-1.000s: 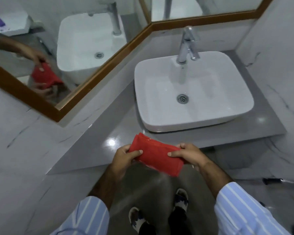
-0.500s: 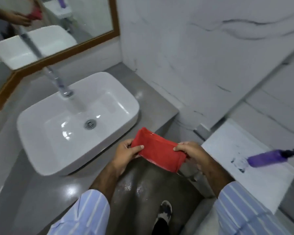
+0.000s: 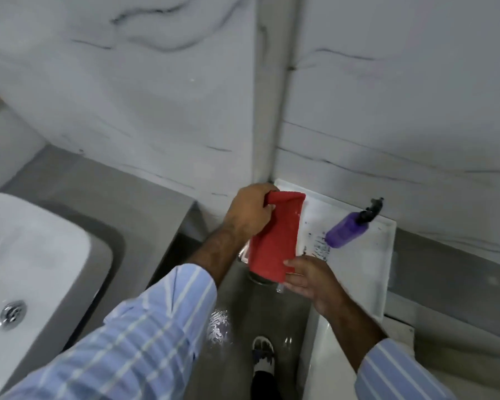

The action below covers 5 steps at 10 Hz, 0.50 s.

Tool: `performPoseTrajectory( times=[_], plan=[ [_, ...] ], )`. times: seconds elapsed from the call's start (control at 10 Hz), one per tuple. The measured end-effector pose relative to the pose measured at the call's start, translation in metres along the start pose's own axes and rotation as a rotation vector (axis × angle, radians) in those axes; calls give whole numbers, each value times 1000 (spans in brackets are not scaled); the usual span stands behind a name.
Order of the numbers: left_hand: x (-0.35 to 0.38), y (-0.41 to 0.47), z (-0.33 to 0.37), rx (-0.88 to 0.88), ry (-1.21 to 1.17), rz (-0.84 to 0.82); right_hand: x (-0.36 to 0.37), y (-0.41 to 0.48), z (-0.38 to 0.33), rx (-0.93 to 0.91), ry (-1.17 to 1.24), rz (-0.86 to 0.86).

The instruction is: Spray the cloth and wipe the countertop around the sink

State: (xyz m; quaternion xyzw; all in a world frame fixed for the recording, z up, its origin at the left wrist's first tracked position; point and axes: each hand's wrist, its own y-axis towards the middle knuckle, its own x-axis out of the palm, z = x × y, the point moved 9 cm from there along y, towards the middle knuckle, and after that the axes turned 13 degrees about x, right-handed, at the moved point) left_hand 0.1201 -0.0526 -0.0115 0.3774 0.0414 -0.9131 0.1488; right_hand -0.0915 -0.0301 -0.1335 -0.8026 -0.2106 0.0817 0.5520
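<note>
A folded red cloth (image 3: 274, 235) hangs between my two hands. My left hand (image 3: 250, 210) grips its top end near the wall corner. My right hand (image 3: 309, 277) pinches its lower end. A purple spray bottle (image 3: 345, 233) with a black nozzle stands on a white ledge (image 3: 367, 272) just to the right of the cloth, apart from both hands. The white sink (image 3: 26, 255) sits at the far left on the grey countertop (image 3: 122, 203).
Marble-patterned walls meet in a corner (image 3: 267, 111) straight ahead. The wet grey floor (image 3: 223, 327) and one shoe (image 3: 262, 352) show below, between the counter's end and the white ledge. Dark marks stain the ledge by the bottle.
The view has swung right, from the sink to the white ledge. Both hands carried the cloth toward the ledge, and the cloth turned from lying level to hanging nearly upright.
</note>
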Motion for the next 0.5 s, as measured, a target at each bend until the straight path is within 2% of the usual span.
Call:
performPoseTrajectory(
  times=[0.2,0.3,0.4,0.5],
  plan=[
    [77,64,-11,-37,143,-230,-20,29,-15,-12,87,-23],
    [94,61,-32,-124,168,-301,-36,32,-22,-42,-25,52],
    [96,51,-36,-116,174,-280,-90,22,-35,-197,-294,321],
    [89,40,-20,-33,178,-243,-151,-15,-62,-382,-733,728]
  ],
)
